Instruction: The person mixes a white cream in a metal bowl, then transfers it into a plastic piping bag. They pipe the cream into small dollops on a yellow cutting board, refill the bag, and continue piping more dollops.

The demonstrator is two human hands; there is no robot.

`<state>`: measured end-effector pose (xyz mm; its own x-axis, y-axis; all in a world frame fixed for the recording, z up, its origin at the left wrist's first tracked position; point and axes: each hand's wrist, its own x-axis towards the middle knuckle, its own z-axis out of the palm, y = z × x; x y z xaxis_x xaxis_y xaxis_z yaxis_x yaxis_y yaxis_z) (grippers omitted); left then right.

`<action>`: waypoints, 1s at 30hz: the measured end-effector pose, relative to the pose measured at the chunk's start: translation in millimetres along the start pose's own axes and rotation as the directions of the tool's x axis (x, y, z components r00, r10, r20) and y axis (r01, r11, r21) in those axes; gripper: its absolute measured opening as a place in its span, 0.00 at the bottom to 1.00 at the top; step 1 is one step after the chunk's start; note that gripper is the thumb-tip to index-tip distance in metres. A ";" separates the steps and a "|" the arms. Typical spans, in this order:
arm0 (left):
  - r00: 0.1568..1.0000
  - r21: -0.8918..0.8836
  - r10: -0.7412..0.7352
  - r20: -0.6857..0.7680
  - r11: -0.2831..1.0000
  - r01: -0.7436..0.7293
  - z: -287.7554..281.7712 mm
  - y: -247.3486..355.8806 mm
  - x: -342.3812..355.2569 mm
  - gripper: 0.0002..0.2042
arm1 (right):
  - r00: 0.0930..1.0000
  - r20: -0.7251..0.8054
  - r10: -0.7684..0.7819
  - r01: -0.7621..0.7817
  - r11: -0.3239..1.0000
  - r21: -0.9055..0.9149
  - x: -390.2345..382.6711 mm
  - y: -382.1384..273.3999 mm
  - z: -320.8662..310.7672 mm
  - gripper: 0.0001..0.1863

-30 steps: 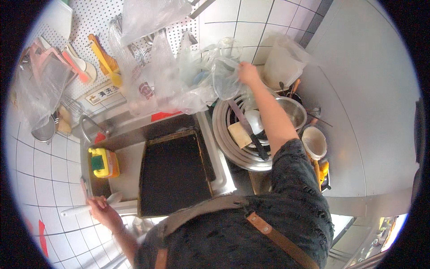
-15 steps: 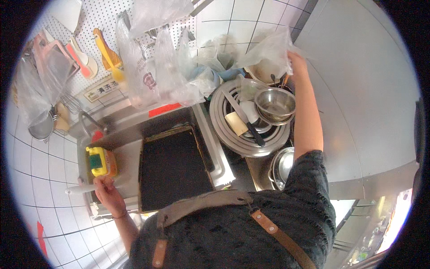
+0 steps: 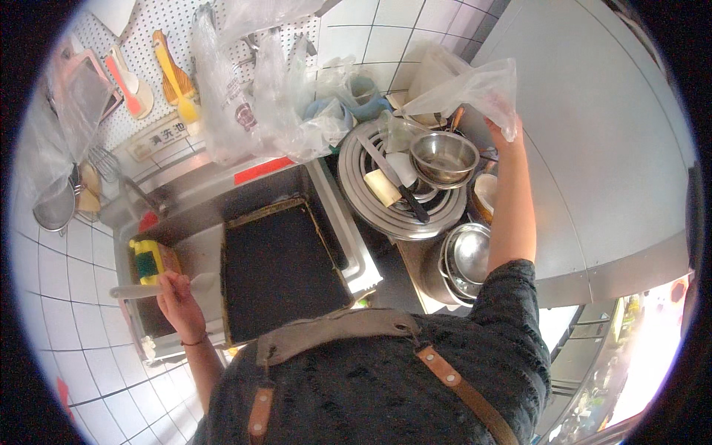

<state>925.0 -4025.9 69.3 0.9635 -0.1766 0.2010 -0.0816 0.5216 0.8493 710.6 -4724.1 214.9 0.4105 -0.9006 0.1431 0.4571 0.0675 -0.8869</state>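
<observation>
My left hand is closed around a pale spatula above the near left part of the sink. The spatula's broader end sticks out to the right of my fingers. Just beyond this hand stands a yellow bottle with a green scouring pad against it. At the far right, my right hand grips a clear plastic bag, whose film partly covers the fingers. A dark rectangular tray lies in the sink.
Right of the sink, stacked round metal pans carry a long black-handled knife, a cream scraper and a steel bowl. Steel pots stand nearer me. More bags hang from the pegboard; a grey panel bounds the right.
My right hand has drawn the bag's edge to the right and a little nearer. My left hand still holds the spatula, now more plainly visible. The whole view has shifted slightly.
</observation>
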 end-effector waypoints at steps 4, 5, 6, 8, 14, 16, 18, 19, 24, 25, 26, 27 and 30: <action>0.991 0.063 0.011 -0.135 0.998 -0.003 -17.1 -0.4 -7.4 0.11 | 0.999 -0.046 -0.018 0.020 0.999 0.030 6.2 8.2 11.3 0.19; 0.993 0.082 0.024 -0.114 0.996 -0.014 -21.3 0.1 -9.5 0.11 | 1.000 -0.020 -0.025 0.025 0.999 0.030 8.0 9.5 14.4 0.19; 0.997 0.061 0.023 -0.076 0.998 -0.018 -25.3 1.5 -10.8 0.11 | 0.998 -0.058 -0.032 0.034 0.999 0.020 9.0 11.1 17.8 0.19; 0.998 0.055 0.017 -0.057 0.998 -0.014 -29.4 3.1 -14.3 0.10 | 0.999 0.037 -0.039 0.037 0.998 0.055 8.5 13.1 24.5 0.19; 0.981 0.200 -0.176 -0.084 0.961 0.189 5.8 -3.6 -29.9 0.11 | 0.973 0.227 -0.030 -0.044 0.949 0.313 -20.4 9.0 51.5 0.19; 0.938 0.168 -0.339 0.077 0.931 0.323 35.4 -11.3 -32.0 0.13 | 0.927 0.373 -0.041 -0.133 0.894 0.427 -37.8 7.9 66.9 0.18; 0.854 0.165 -0.438 0.281 0.899 0.406 74.1 -23.2 -25.9 0.17 | 0.903 0.427 -0.040 -0.179 0.870 0.460 -63.3 6.1 79.5 0.16; 0.822 0.183 -0.451 0.347 0.892 0.413 93.3 -26.6 -23.0 0.18 | 0.832 0.552 -0.048 -0.298 0.801 0.519 -76.5 6.8 87.1 0.16; 0.912 -0.219 -0.062 0.404 0.962 0.163 177.6 -30.1 11.9 0.26 | 0.672 0.737 -0.067 -0.642 0.444 0.625 -151.4 32.8 112.1 0.16; 0.921 -0.277 -0.036 0.387 0.949 0.153 185.9 -24.9 16.9 0.26 | 0.741 0.671 0.005 -0.575 0.520 0.631 -164.8 38.6 110.1 0.16; 0.927 -0.331 0.002 0.374 0.934 0.132 193.5 -19.6 18.6 0.23 | 0.855 0.505 0.114 -0.464 0.600 0.651 -175.1 43.2 107.1 0.16; 0.935 -0.324 -0.005 0.354 0.937 0.128 196.9 -13.4 16.7 0.21 | 0.806 0.587 0.075 -0.510 0.589 0.626 -182.6 47.1 104.0 0.16; 0.960 -0.363 0.032 0.278 0.929 0.074 205.1 1.5 7.4 0.16 | 0.795 0.602 0.071 -0.530 0.566 0.632 -202.0 59.3 93.8 0.16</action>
<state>879.7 -4197.6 172.2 0.8518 -0.3848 0.3555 0.0883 0.7743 0.6266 728.8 -4497.9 174.6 0.8342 -0.4524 0.3154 0.5399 0.7865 -0.2998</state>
